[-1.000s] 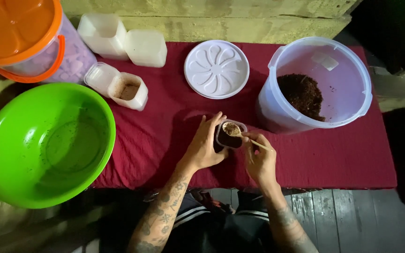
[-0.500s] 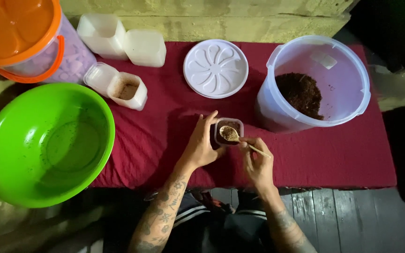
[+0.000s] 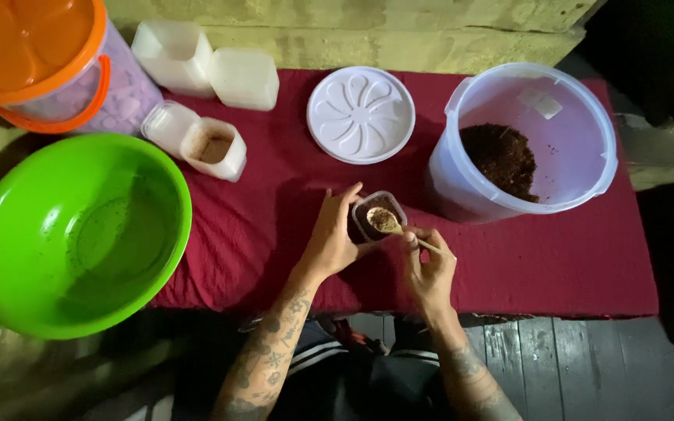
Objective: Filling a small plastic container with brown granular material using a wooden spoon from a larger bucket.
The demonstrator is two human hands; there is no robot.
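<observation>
The left hand, fingers curled and forearm angled up from below, grips a small square cup on the red-covered desk. Just right of it, the right hand pinches a wooden spoon, its heaped bowl over the cup.

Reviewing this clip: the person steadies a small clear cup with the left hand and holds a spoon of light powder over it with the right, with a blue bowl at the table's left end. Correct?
Not quite. The bowl at the left end is green, not blue, as the head view shows. The rest stands: the left hand steadies the small clear cup, and the right hand holds the spoon of light powder over it.
</observation>
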